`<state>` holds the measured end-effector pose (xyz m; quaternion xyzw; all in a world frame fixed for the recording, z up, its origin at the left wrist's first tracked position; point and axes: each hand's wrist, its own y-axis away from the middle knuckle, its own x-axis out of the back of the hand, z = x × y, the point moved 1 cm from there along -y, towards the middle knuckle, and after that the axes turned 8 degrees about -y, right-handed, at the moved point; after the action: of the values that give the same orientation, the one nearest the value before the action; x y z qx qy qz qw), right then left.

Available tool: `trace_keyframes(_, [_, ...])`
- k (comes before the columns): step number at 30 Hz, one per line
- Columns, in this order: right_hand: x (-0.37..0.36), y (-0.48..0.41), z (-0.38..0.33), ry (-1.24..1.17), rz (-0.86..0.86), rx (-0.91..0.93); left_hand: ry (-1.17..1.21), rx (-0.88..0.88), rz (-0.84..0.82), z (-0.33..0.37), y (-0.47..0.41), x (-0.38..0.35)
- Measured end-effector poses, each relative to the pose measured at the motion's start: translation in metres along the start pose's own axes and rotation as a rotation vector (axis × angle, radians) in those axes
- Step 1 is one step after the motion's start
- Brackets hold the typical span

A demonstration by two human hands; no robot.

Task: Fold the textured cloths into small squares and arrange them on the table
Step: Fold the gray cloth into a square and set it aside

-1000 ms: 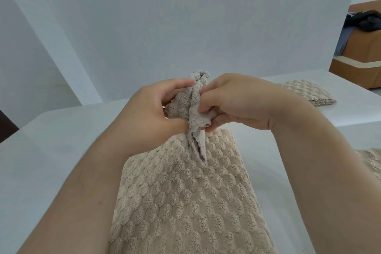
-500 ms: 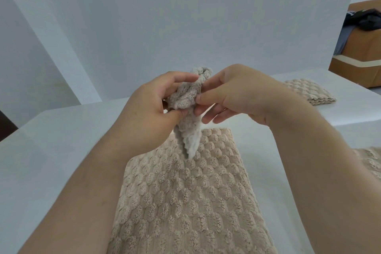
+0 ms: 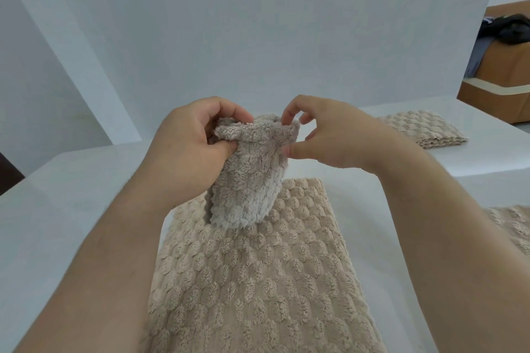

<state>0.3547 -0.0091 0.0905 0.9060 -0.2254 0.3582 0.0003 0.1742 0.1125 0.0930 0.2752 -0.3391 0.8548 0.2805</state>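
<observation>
A small greyish fluffy cloth point(image 3: 249, 178) hangs in the air above the table, partly spread. My left hand point(image 3: 195, 149) grips its upper left corner, fingers curled round the bunched edge. My right hand point(image 3: 324, 135) pinches the upper right edge between thumb and forefinger. Under it a large beige bubble-textured cloth point(image 3: 258, 281) lies flat on the white table point(image 3: 71, 195), running toward me. A folded beige cloth point(image 3: 421, 129) sits at the far right of the table.
Another beige textured cloth point(image 3: 513, 226) shows at the right edge, partly hidden by my right arm. A white wall stands behind the table. A brown sofa with dark clothing point(image 3: 504, 57) is at the far right.
The small cloth was bunched tight between both hands. My hands have moved apart and the cloth has opened out wider between them.
</observation>
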Motion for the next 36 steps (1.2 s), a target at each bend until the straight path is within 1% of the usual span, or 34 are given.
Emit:
trace_keyframes(8, [-0.002, -0.004, 0.010, 0.055, -0.104, 0.002, -0.061, 0.020, -0.004, 0.004, 0.002, -0.001])
trace_keyframes(14, [0.000, -0.002, 0.007, -0.018, -0.160, 0.036, -0.062, 0.032, 0.025, 0.002, 0.001, 0.001])
trace_keyframes(17, [0.000, 0.000, 0.005, 0.064, -0.159, 0.039, -0.054, 0.031, 0.047, 0.001, 0.000, 0.003])
trace_keyframes(19, [0.001, 0.001, 0.005, 0.132, -0.164, 0.024, -0.093, 0.028, 0.059, 0.000, 0.000, 0.004])
trace_keyframes(23, [0.007, 0.003, 0.003, 0.147, -0.132, 0.020, -0.273, 0.012, 0.043, -0.001, 0.000, 0.006])
trace_keyframes(25, [0.009, 0.004, 0.001, 0.186, -0.107, 0.032, -0.372, 0.015, -0.009, -0.001, 0.002, 0.006])
trace_keyframes(29, [0.010, 0.005, -0.001, 0.307, -0.045, 0.046, -0.475, 0.056, -0.114, -0.001, 0.005, 0.002])
trace_keyframes(32, [0.012, 0.005, -0.001, 0.335, -0.013, 0.057, -0.509, 0.066, -0.142, 0.000, 0.006, 0.001])
trace_keyframes(36, [0.014, 0.004, 0.001, 0.358, 0.026, 0.071, -0.447, 0.097, -0.158, 0.000, 0.005, 0.005])
